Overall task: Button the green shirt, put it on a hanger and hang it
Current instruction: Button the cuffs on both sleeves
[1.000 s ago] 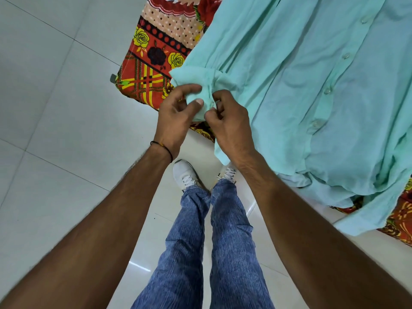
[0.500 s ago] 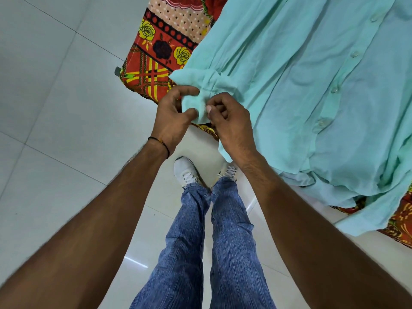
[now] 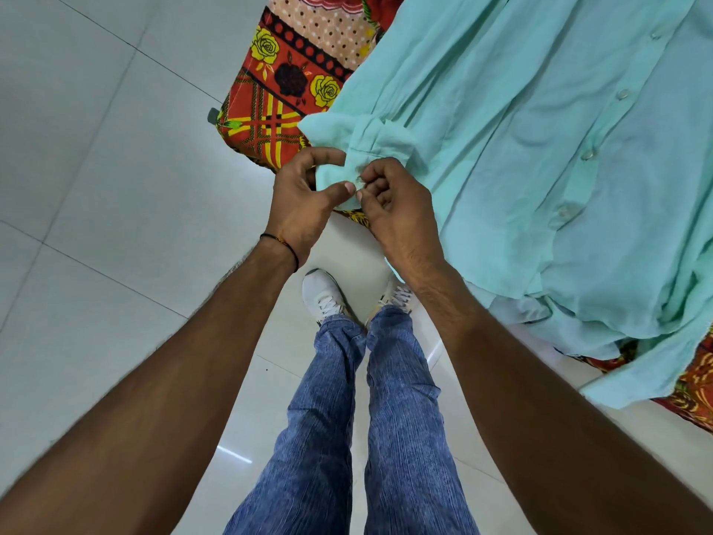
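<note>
- Green shirt point(image 3: 521, 187) lay spread on a patterned cloth point(image 3: 285, 90), its top and right side cut off by the frame.
- Its sleeve cuff point(image 3: 370, 140) hung past the cloth's near edge.
- The left hand point(image 3: 304, 202) pinched the sleeve cuff between thumb and forefinger; the right hand point(image 3: 397, 202) curled its fingers on it, the hands touching.
- Fingers covered the cuff's fastening, so I could not tell its state.
- Placket buttons point(image 3: 588, 153) showed, too small to judge.

We wear blue jeans point(image 3: 332, 418), white laced sneakers point(image 3: 322, 293), and a thin black cord point(image 3: 286, 247) on our left wrist; arms bare.
</note>
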